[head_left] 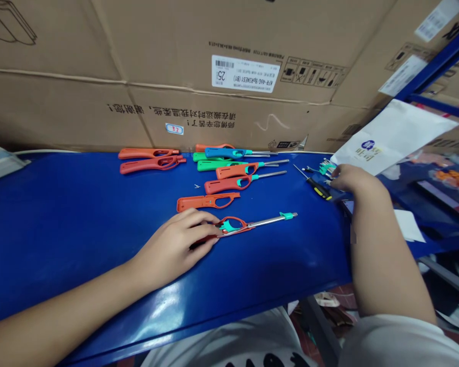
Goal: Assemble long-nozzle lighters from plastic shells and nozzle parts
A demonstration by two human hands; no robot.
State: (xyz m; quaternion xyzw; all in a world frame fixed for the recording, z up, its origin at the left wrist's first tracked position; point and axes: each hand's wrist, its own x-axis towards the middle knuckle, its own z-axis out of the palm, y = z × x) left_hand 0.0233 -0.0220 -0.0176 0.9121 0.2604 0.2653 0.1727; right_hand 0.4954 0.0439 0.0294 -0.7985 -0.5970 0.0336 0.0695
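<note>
My left hand (178,244) lies on the blue table (80,219) with its fingers pressed on the handle of an orange long-nozzle lighter (248,223) that has a teal trigger and a teal tip on its metal tube. My right hand (350,178) reaches to the table's right end, fingers curled among small teal parts (326,167) beside a black and yellow screwdriver (316,186). What those fingers hold is hidden.
Several more lighters, orange, green and blue (233,162), lie at the back of the table, with empty orange handle shells (149,159) and another (206,202). Big cardboard boxes (214,76) wall the back. A white paper bag (390,135) and blue racking stand right.
</note>
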